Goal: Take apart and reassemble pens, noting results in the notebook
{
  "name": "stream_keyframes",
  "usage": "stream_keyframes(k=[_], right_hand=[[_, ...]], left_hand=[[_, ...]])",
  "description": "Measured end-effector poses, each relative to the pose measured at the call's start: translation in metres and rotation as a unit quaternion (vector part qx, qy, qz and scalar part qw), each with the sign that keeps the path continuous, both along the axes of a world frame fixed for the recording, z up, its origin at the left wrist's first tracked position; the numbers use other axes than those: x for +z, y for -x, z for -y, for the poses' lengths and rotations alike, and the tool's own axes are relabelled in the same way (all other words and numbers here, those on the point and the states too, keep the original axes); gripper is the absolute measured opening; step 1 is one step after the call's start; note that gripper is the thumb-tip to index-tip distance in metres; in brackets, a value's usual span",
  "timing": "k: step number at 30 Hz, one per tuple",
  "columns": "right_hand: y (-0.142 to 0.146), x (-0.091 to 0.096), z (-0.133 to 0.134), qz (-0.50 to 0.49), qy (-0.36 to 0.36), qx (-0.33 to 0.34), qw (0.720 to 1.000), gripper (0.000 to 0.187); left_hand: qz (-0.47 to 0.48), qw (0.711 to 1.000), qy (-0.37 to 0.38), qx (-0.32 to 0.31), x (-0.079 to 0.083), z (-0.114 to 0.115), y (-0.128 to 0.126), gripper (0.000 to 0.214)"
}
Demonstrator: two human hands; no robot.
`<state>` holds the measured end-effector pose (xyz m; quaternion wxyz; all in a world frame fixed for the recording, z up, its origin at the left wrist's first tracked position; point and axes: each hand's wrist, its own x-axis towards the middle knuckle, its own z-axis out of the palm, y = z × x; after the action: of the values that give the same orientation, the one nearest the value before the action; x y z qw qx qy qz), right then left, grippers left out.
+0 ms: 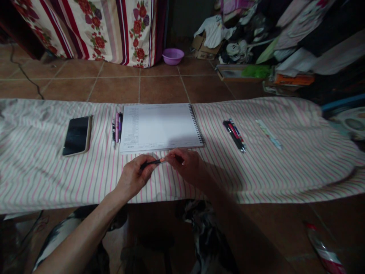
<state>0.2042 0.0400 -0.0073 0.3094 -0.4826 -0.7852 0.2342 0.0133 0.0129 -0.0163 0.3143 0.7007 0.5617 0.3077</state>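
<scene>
Two hands hold one black pen

A black pen (151, 163) is between the two hands, just on the person's side of the notebook (165, 125). It lies sideways. Its long way goes from left to right, and the right end tips a little away from the person. The dark end goes into the left hand (136, 172), and the orange end points at the right hand (186, 163). The left fingers are closed around the dark part. The right fingers are bent and pinch the orange end, so the very tip is hidden.

The notebook lies flat on the tabletop (176, 193), on a stripy cloth (299, 163). Its wire rings are on the right side. Three pens (117, 127) lie in a row just beside its left edge, pointing away from the person. A phone (75, 136) with a dark screen lies farther left. On the right, some more pens (234, 136) lie close together on a slant. A pale patterned strip (269, 135) slants near them.
</scene>
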Motion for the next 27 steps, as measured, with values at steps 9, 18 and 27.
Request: stream_keyframes(k=[9, 18, 27], right_hand=[[0.0011, -0.0021, 0.0004, 0.015, 0.000, -0.007, 1.000, 0.029], [-0.0029, 0.0031, -0.0003, -0.079, 0.017, 0.039, 0.996, 0.021], [-0.0033, -0.0012, -0.0025, -0.069, 0.009, 0.023, 0.997, 0.013]], left_hand=[[-0.014, 1.000, -0.014, -0.012, -0.0003, -0.0008, 0.0003, 0.016], [-0.006, 1.000, 0.010, 0.003, -0.0006, -0.0032, 0.0037, 0.018], [-0.012, 1.000, 0.003, 0.006, 0.0006, -0.0044, 0.0027, 0.018]])
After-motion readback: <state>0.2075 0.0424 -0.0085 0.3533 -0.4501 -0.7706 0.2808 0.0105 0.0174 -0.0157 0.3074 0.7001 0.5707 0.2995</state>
